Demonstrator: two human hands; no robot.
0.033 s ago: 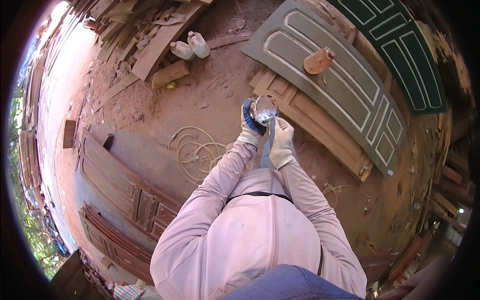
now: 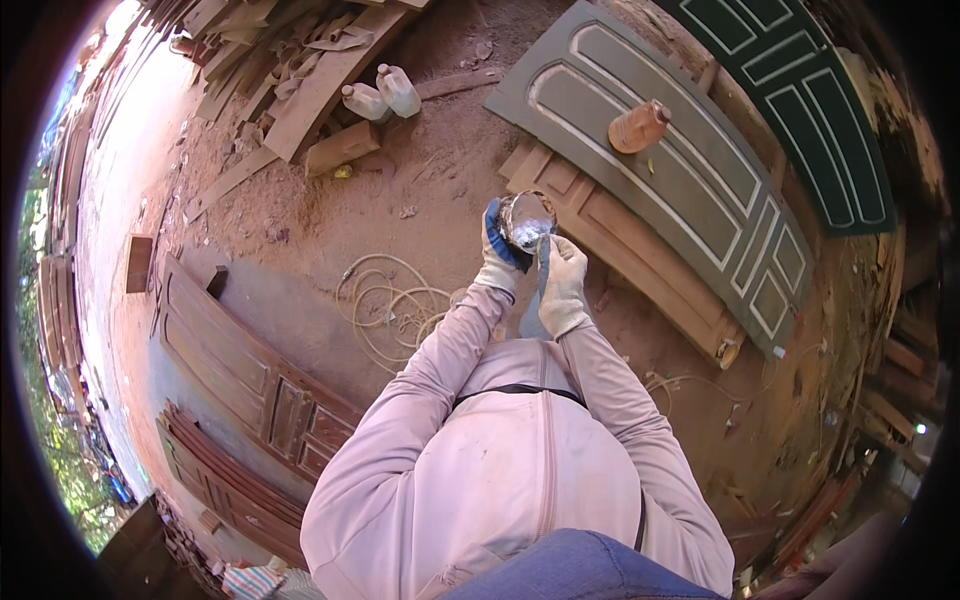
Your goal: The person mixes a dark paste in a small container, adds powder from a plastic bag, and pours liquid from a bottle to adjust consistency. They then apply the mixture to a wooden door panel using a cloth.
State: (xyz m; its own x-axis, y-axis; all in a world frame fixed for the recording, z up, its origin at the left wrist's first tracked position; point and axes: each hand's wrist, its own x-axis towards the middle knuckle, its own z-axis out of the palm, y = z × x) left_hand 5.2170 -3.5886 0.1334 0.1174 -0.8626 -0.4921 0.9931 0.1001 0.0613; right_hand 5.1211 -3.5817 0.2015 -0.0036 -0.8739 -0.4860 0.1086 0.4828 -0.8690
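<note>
In front of my chest, my left hand, in a white and blue work glove, is wrapped round the side of an open round can. The can's rim is smeared brown, and something shiny and whitish shows inside it. My right hand, gloved the same way, is closed in a pinch at the can's near right edge. Whatever its fingertips hold is too small and too hidden to name.
A grey panelled door lies at the right with an orange-tinted plastic jar on it. Brown doors lie at the left. A coiled hose rests on the dirt, with white jugs and stacked planks farther off.
</note>
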